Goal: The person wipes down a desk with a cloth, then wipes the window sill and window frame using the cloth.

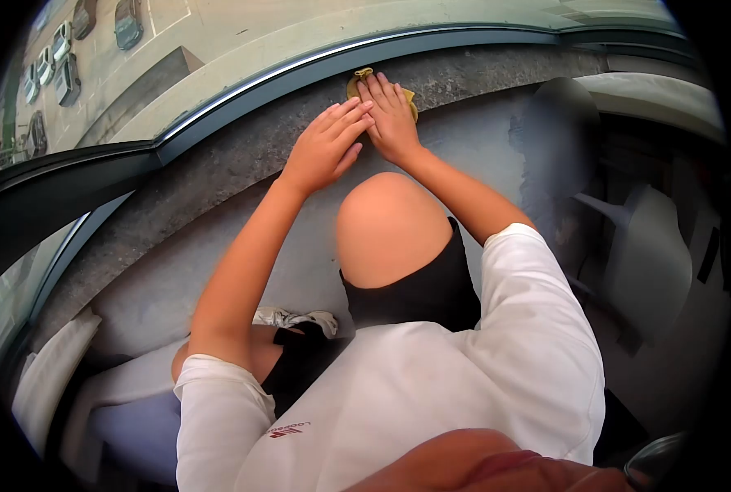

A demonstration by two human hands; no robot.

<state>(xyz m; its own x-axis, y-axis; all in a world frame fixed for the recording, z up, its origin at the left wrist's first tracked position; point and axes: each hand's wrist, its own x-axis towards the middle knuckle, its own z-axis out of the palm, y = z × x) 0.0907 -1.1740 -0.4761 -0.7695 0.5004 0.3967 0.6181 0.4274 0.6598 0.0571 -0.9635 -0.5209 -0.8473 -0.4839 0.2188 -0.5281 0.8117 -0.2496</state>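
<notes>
A yellow cloth (411, 100) lies on the dark grey stone window sill (279, 135), bunched up at its far end. Flat on top of it rests my right hand (393, 120), its fingers stretched forward and covering most of the cloth. My left hand (324, 146) is just to the left, with fingers extended and slanting toward the right hand. Its fingertips meet or overlap the right hand's fingers; I cannot tell whether they press on them. The left hand holds nothing.
A window frame (316, 64) runs along the sill, with parked cars (67, 80) far below outside. My bare knee (391, 225) is raised close to the wall under the sill. A white chair (648, 250) stands at right, and pale fabric (58, 381) hangs at lower left.
</notes>
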